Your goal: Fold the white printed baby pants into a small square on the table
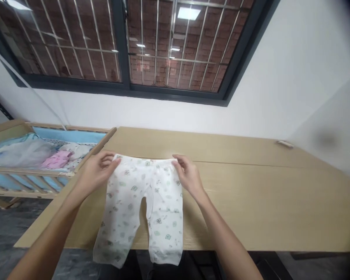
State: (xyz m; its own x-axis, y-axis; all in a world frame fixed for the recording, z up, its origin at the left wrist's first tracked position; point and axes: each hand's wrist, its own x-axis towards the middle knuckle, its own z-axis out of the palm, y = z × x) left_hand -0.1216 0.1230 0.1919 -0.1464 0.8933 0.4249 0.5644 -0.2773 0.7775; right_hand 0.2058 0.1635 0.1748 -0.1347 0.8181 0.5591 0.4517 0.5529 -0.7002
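Observation:
A pair of small white baby pants (166,198) with a pale green and brown print hangs spread out between my hands, waistband at the top. My left hand (100,167) pinches the waistband's left corner. At the right corner, my right hand (188,175) grips it between thumb and fingers. Both legs hang down in front of the table's near edge, with a gap between them at the crotch.
Beneath and beyond the pants stretches a wooden table (251,202). A wooden crib (46,171) with blue lining, a pink cloth (57,159) and other fabrics stands at the left. A small object (285,144) lies at the table's far right edge. Behind is a barred window (175,46).

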